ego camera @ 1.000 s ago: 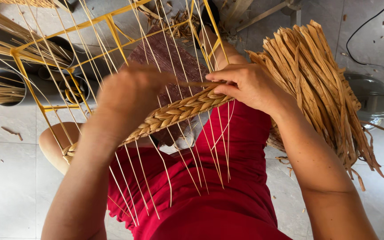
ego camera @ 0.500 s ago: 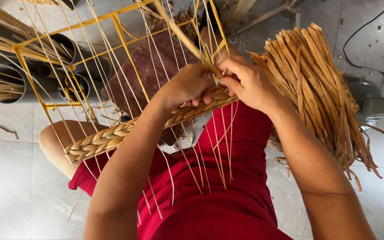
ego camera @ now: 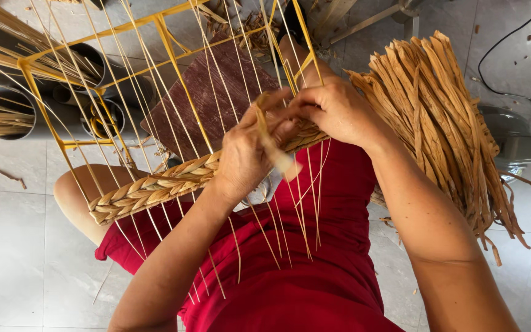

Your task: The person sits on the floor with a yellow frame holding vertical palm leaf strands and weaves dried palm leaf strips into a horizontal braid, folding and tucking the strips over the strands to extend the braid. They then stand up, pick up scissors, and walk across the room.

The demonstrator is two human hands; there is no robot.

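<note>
Weaving is underway: left hand (ego camera: 247, 157) pinches a straw strip (ego camera: 271, 144), right hand (ego camera: 339, 110) grips the braid (ego camera: 155, 187); next likely calls for tucking between strings (ego camera: 155, 80).

Left hand (ego camera: 247, 154) curled, pinching; right hand (ego camera: 336, 110) fingers bent, touching it.

This looks like a small home craft workshop for weaving plant fibre. A yellow metal frame (ego camera: 155, 67) strung with thin strands stands over a pale tiled floor (ego camera: 13, 246). Right of the frame a thick bundle of dried flat leaves (ego camera: 444, 123) lies ready; left of it, grey pipes (ego camera: 7, 107) hold more dry stalks. Across the frame's strands runs a plaited band (ego camera: 155, 187). Fibre scraps litter the floor around it.
</note>
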